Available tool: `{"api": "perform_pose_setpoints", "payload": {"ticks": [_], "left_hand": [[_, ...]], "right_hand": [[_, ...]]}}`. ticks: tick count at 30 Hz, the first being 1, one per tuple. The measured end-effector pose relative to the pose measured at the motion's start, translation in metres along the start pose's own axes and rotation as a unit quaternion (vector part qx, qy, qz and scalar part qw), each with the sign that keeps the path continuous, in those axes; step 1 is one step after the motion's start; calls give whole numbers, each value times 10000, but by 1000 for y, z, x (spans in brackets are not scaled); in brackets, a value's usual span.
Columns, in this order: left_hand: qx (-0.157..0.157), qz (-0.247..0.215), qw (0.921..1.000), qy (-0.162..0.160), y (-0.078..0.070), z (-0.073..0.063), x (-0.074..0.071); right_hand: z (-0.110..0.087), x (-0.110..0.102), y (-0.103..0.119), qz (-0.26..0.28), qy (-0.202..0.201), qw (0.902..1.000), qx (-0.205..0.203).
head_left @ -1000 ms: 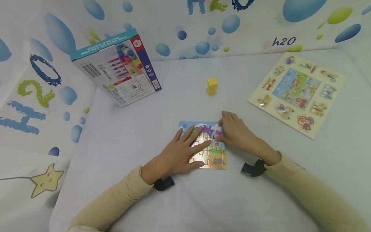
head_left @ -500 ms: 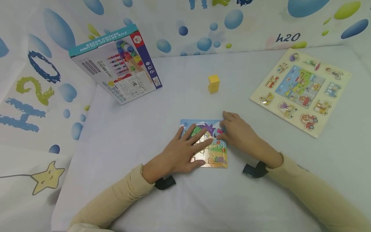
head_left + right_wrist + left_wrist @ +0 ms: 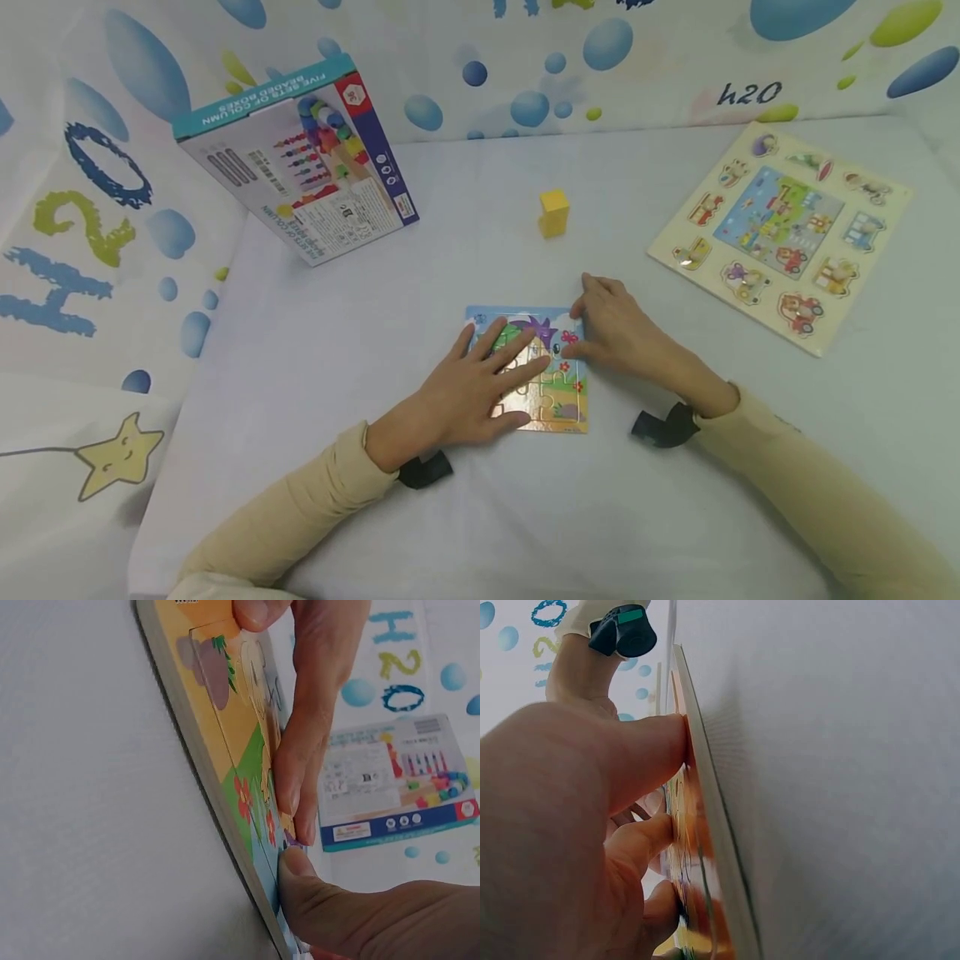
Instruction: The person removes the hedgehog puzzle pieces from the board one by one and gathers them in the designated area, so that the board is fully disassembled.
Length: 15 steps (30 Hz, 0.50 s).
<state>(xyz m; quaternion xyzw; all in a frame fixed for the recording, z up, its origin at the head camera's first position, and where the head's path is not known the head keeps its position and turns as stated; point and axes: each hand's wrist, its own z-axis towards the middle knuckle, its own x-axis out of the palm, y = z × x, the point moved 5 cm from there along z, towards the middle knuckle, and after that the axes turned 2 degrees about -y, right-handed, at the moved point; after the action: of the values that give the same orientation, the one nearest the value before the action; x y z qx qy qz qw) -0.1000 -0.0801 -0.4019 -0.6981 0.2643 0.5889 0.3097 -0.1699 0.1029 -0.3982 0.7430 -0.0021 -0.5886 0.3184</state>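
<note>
Head view shows the left hand [image 3: 480, 392] flat on the puzzle [image 3: 558, 400] at table centre, right hand [image 3: 618, 333] thumb pressing its far-right piece; judged next: seat that piece flush

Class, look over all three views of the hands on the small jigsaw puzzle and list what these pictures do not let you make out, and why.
- Head view: the left half of the small colourful jigsaw puzzle is covered by the left hand.
- Head view: the right hand hides its own fingertips at the puzzle's far right corner.
- Left wrist view: the puzzle picture is edge-on and blurred.
- Head view: print on the beaded-toy cardboard box is too small.
</note>
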Motion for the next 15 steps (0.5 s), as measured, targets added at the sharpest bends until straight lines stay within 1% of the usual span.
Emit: {"api": "perform_pose_setpoints", "payload": {"ticks": [8, 11, 15], "left_hand": [[27, -11, 10000, -81, 0, 0, -1], [41, -29, 9999, -120, 0, 0, 0], [55, -2, 9998, -175, 1, 0, 0]], "right_hand": [[-1, -2, -2, 377, 157, 9991, 136], [-3, -3, -2, 311, 257, 9991, 124], [-5, -5, 1, 85, 316, 9995, -22]]}}
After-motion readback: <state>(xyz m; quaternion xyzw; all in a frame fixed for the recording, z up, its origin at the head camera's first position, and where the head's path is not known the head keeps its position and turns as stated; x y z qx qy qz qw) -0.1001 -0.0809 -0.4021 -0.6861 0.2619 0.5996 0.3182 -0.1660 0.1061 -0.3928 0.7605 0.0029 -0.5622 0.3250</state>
